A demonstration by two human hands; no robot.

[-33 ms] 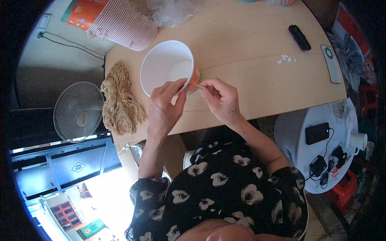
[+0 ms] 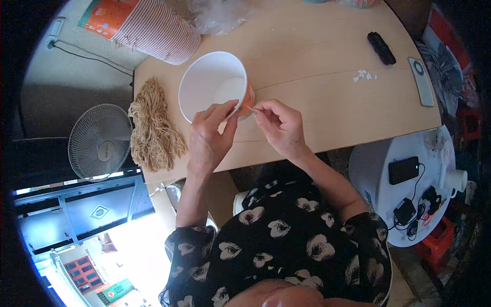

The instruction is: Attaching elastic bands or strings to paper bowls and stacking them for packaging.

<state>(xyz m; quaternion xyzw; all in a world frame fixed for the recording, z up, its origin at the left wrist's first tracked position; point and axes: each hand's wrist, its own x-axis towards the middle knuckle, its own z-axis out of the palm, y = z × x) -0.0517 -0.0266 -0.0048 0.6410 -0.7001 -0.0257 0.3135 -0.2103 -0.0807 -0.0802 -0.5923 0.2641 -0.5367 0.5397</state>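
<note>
A large paper tub, white inside with an orange printed outside, stands on the table with its mouth tipped toward me. My left hand is closed on its near rim, thumb outside and fingers over the edge. My right hand is closed in a pinch at the tub's right outer side. From its fingertips a thin, pale, stick-like piece points toward the orange wall; its exact kind is too small to tell. Left of the tub lies a bundle of beige stringy strands.
A stack of nested paper tubs lies tilted at the back left, beside a clear plastic bag. White bits, a black object and a phone-like slab lie to the right. A fan stands left; a round white table carries black devices and cables.
</note>
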